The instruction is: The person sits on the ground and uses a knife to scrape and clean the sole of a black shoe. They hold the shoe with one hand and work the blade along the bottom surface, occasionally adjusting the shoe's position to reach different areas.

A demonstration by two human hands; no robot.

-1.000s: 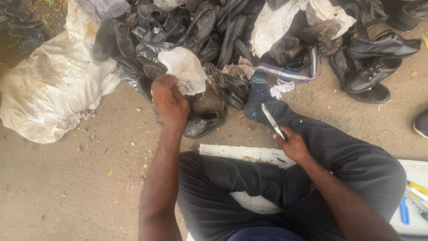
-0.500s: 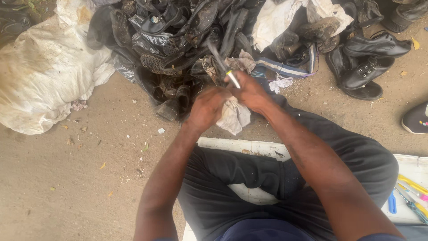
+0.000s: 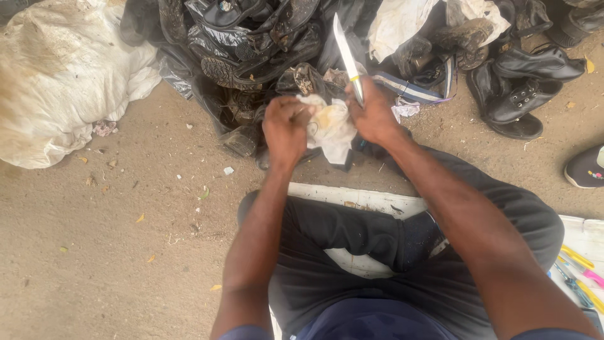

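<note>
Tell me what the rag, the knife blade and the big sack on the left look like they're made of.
The rag looks like thin white cloth, crumpled and stained yellowish. The knife in the right hand has a pale, smooth blade, likely steel. The sack looks like woven plastic, white and dirty, though the weave is too fine to confirm. The left hand grips the rag.

Cloth [image 3: 332,129]: white, yellowish stain, between fingers [image 3: 284,116] of both hands. Knife [image 3: 348,58]: silver blade, yellow band above right fingers. Shoe pile [image 3: 264,44]: black, beyond fingers. Sack [image 3: 56,82]: dirty white. Trousers [image 3: 352,233]: dark grey. Ground [image 3: 113,252]: tan.
</note>
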